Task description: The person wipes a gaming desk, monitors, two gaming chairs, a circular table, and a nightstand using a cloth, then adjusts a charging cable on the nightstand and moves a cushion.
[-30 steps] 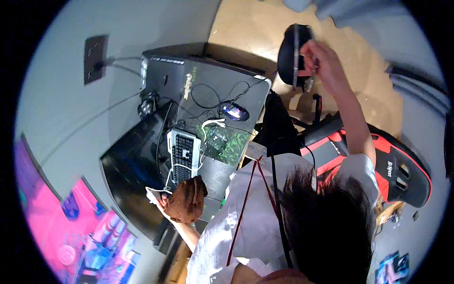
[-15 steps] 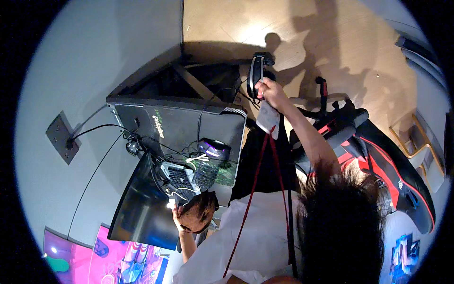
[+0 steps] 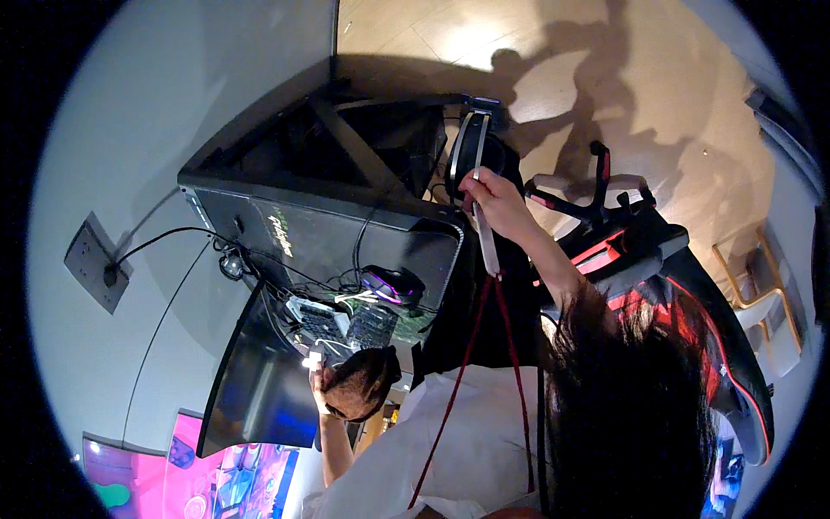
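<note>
My right hand [image 3: 499, 203] is closed on a black over-ear headset [image 3: 463, 151] with silver-edged headband, beside the desk's edge. Just below that hand, a pale badge card [image 3: 488, 246] hangs on a red lanyard [image 3: 467, 355]. At the lower left, my left hand [image 3: 320, 389] is closed at the side of a crumpled brown cloth-like bundle [image 3: 357, 387]. A small bright white piece [image 3: 315, 357] shows at its fingertips; its kind is unclear. Past the bundle lie a keyboard [image 3: 372, 325] and a black mouse [image 3: 394, 286] with a purple light.
The black desk [image 3: 285, 225] carries tangled cables and a curved monitor [image 3: 259, 381]. A wall socket plate [image 3: 97, 262] has a cable plugged in. A black and red gaming chair [image 3: 692, 285] stands at the right, and a wooden-framed seat [image 3: 769, 294] lies beyond it.
The view has shifted slightly. The badge card has turned from face-on to nearly edge-on. My right hand keeps its hold on the headset, and my left hand stays at the brown bundle.
</note>
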Tool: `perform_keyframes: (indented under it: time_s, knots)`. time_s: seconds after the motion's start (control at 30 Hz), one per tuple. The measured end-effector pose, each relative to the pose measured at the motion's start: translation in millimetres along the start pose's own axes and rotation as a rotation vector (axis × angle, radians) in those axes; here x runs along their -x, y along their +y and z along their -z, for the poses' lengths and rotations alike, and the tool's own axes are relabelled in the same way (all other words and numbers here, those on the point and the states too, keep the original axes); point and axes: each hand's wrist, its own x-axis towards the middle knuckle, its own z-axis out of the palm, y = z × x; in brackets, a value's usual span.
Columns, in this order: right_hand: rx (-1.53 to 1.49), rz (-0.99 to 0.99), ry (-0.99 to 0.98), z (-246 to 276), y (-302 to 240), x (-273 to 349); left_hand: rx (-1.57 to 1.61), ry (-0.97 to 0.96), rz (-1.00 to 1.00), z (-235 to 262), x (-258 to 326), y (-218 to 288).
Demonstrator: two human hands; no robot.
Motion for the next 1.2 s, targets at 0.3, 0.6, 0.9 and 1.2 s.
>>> perform_keyframes:
  time_s: [0.3, 0.6, 0.9, 1.2]
  knots:
    - [-0.030, -0.055, -0.020, -22, 28, -26, 0.065, -0.166, -0.123, 14, -11, -8]
    - [0.033, 0.026, 0.129, -2, 85, -24, 0.137, -0.007, -0.122, 21, 1, -30]
    - [0.044, 0.227, 0.524, 34, -27, 40, 0.592, -0.049, -0.261, 89, 21, -99]
    - [0.774, 0.549, -1.019, -262, -50, 229, 0.907, -0.032, -0.232, 110, 54, -128]
